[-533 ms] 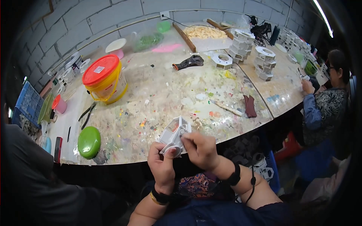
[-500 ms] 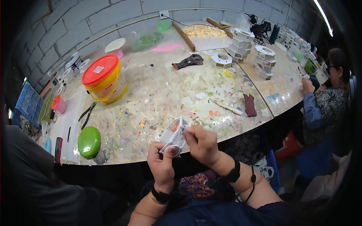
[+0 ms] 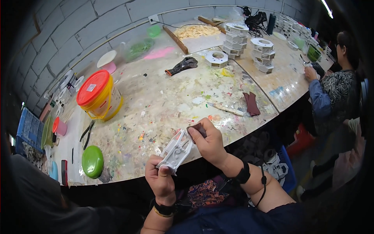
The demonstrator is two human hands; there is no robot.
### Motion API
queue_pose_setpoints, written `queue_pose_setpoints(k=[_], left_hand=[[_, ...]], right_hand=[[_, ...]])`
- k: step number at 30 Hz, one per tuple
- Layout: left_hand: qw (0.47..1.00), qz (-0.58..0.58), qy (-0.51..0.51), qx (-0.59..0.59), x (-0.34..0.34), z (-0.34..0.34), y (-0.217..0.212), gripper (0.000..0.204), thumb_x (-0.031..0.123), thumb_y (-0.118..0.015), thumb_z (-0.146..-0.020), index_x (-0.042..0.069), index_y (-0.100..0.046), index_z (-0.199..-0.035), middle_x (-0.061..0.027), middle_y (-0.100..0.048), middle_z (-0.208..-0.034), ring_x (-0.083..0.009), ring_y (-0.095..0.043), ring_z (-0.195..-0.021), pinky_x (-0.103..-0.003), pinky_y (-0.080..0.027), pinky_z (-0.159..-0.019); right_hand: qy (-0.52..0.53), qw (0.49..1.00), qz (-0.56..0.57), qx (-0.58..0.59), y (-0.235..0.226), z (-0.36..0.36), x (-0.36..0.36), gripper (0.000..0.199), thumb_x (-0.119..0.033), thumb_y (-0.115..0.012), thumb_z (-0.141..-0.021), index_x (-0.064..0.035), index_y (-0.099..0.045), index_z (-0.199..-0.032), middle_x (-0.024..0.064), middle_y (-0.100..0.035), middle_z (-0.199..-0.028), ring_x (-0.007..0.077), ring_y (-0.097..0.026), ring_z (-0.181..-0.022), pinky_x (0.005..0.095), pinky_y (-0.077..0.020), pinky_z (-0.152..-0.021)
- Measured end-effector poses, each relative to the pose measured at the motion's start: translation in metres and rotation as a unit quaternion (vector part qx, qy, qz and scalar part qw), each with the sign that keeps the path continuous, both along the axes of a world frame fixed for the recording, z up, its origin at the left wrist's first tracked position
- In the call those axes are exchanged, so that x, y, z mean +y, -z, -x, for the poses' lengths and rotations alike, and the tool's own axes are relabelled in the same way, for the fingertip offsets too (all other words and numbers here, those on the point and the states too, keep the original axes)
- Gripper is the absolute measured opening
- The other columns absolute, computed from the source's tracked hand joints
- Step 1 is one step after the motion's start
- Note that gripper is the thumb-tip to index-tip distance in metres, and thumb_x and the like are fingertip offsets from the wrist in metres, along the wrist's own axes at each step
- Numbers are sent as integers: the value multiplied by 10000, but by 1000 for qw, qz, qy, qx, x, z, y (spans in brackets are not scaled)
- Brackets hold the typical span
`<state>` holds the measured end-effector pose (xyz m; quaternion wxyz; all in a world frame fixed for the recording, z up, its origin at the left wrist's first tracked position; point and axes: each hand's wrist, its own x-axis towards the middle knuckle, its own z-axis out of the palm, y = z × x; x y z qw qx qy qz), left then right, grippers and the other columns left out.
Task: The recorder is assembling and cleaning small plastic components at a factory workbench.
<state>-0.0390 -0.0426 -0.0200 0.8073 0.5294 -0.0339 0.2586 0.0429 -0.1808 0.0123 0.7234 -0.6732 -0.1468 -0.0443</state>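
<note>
My left hand (image 3: 160, 180) grips one end of a white openwork frame piece (image 3: 178, 151), with the thumb pressed on its lower end. The piece is tilted above the table's front edge and shows round holes and raised rims. In my right hand (image 3: 211, 145) a small folded dark brown sheet (image 3: 198, 131), which looks like sandpaper, is pinched between thumb and fingers. The sheet is at the upper right end of the frame piece; whether they touch is hard to tell. Another brown strip (image 3: 251, 104) lies on the table beside a pale knife-like tool (image 3: 226, 109).
On the left stand a yellow bucket (image 3: 104, 99) with a red lid, black pliers (image 3: 87, 133) and a green oval lid (image 3: 92, 162). A dark glove (image 3: 182, 66) lies farther back. White frame stacks (image 3: 263, 54) rise at right, near a seated co-worker (image 3: 337, 85). A blue crate (image 3: 287, 168) sits below.
The frame piece has turned in my left hand and lies more slanted. My right hand has moved slightly up, and the brown sheet now shows in it. The whole view has shifted a little.
</note>
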Motion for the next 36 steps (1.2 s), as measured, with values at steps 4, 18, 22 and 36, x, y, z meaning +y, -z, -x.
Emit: queue_pose_setpoints(k=[4,18,22,36], left_hand=[[999,-17,-35,-8,0,-5,4,284,241,-701,-869,30,-513,-839,-3,-470,-767,-82,-478,-623,-211,-407,-561],[999,-39,9,19,7,4,3,318,286,-686,-866,33,-499,-819,-29,-463,-771,-86,-441,-622,-211,-358,-525],[996,-81,-3,-35,10,3,4,328,293,-693,-850,22,-509,-824,-43,-487,-789,-104,-454,-655,-214,-364,-571],[994,-84,-7,66,-1,6,-7,365,329,-706,-859,26,-503,-837,-6,-480,-743,-75,-501,-604,-210,-411,-544]], right_hand=[[-66,996,21,-63,0,17,3,90,-36,-609,-910,5,-537,-945,32,-598,-693,48,-540,-613,216,-413,-520],[2,978,168,-126,-14,-5,-6,113,-129,-620,-887,-41,-551,-871,126,-641,-685,295,-645,-623,347,-481,-538],[45,978,146,-142,-7,-11,-8,115,-121,-605,-893,-39,-539,-845,128,-630,-666,313,-638,-609,359,-471,-524],[54,918,195,-341,-7,12,-2,80,-46,-686,-829,-24,-614,-854,147,-612,-658,268,-618,-530,335,-467,-476]])
